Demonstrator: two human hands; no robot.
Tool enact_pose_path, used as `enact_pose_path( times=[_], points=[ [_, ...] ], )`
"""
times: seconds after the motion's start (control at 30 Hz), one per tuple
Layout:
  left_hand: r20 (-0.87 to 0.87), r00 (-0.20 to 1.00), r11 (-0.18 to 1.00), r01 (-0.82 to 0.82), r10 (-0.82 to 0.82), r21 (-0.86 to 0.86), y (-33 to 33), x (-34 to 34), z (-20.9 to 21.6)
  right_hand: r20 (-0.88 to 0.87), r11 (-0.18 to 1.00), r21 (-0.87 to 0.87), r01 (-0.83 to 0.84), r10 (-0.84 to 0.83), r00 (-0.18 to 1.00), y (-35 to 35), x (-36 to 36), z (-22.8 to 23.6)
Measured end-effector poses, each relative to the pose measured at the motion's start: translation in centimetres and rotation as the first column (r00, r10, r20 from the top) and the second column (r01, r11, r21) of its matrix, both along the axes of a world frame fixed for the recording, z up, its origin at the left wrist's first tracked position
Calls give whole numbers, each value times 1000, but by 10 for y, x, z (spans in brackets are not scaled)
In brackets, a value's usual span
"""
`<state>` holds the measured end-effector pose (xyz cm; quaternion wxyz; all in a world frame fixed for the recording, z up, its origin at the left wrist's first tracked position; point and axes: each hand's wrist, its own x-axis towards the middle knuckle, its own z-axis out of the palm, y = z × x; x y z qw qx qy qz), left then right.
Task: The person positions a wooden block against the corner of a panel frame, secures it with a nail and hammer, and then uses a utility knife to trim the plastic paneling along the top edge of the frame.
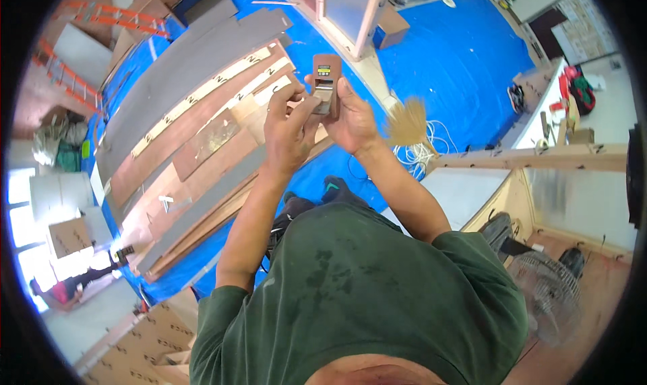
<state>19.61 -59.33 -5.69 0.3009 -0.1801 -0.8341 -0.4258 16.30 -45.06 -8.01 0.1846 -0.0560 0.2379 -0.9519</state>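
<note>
A small brown block-shaped hand plane (328, 68), with a yellow and black label and a metal blade set in its slot, is held up in front of my chest. My right hand (355, 122) wraps round its right side, thumb along the edge. My left hand (291, 125) is closed at its lower left, with thumb and fingertips pressed against the blade end (323, 100). The fingers behind the block are hidden.
Stacked wooden boards and grey panels (195, 68) lie left on a blue tarp (458, 68). A straw broom (408, 123) and coiled white cable (418, 157) are at right. A fan (544, 284) stands lower right. Orange ladders (121, 14) are far left.
</note>
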Motion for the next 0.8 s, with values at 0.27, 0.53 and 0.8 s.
enact_pose_path(
  times=[0.27,0.53,0.8],
  points=[
    [89,936,940,340,-340,23,34,-4,-23,202,954,25,300,-298,933,31,38,-36],
    [198,368,350,929,-909,-117,99,80,-44,421,692,-58,720,-636,646,58,226,-73],
    [257,-296,-330,939,-920,-100,125,225,-28,524,145,-100,984,-833,176,-4,401,-85]
  ],
)
